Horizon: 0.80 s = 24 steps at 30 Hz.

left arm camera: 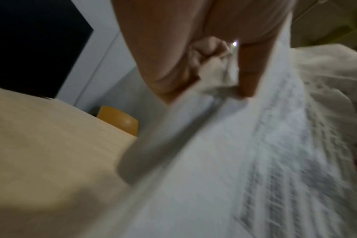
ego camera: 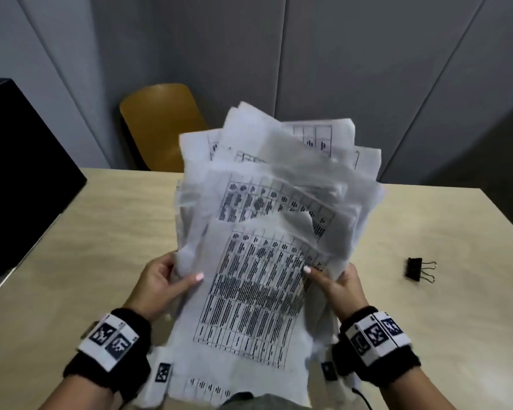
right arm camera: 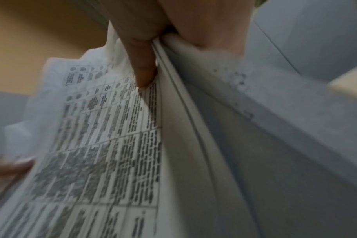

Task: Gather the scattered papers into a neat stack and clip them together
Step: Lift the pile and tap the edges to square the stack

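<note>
Uneven sheaf of white printed papers [ego camera: 261,261] held up, sheets fanned at the far end.
Left hand [ego camera: 163,284] and right hand [ego camera: 336,287] pinch its sides; loose sheets could slip out, far from the black binder clip [ego camera: 418,269] lying right.

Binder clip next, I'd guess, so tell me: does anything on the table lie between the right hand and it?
Nothing visible does. The binder clip lies alone on the table, to the right of the right hand, with bare tabletop between them. But that hand, like the left hand, grips the uneven papers.

black fuzzy wristbands [ego camera: 110,355], white coded tags [ego camera: 378,335]
</note>
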Each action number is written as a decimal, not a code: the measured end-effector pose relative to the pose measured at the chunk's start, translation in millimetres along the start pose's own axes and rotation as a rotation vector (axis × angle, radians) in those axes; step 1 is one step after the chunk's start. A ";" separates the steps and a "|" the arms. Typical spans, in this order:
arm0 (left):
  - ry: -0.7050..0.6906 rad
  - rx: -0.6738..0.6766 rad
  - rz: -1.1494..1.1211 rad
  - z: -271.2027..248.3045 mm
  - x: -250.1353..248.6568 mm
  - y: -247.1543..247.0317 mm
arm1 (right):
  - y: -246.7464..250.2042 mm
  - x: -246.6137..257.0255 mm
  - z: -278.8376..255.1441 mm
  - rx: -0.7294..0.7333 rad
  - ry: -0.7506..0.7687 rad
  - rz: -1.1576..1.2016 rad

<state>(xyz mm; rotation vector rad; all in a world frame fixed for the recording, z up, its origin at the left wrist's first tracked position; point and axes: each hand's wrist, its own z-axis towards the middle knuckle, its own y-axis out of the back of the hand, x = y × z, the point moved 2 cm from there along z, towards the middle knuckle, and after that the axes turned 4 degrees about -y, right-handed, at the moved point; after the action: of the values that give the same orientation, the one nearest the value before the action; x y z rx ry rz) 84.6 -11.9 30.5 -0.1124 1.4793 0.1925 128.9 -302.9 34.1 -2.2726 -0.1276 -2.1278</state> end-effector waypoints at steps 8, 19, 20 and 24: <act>-0.450 -0.229 0.117 28.0 -68.1 -17.5 | -1.9 71.6 4.5 -0.239 0.529 -0.089; -0.225 -0.062 0.190 9.3 -27.5 -23.8 | -8.5 37.8 -9.9 -0.037 0.430 -0.108; -0.218 -0.070 0.183 11.2 -26.9 -22.7 | -6.3 33.5 -5.8 -0.055 0.418 -0.098; -0.229 -0.120 0.091 15.6 -35.7 -25.2 | -9.9 32.2 4.0 -0.122 0.440 -0.083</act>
<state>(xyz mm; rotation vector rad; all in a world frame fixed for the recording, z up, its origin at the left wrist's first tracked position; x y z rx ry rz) 102.0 -35.7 66.4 -0.1158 1.2456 0.3566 134.2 -291.4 65.5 -1.8190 -0.0830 -2.6838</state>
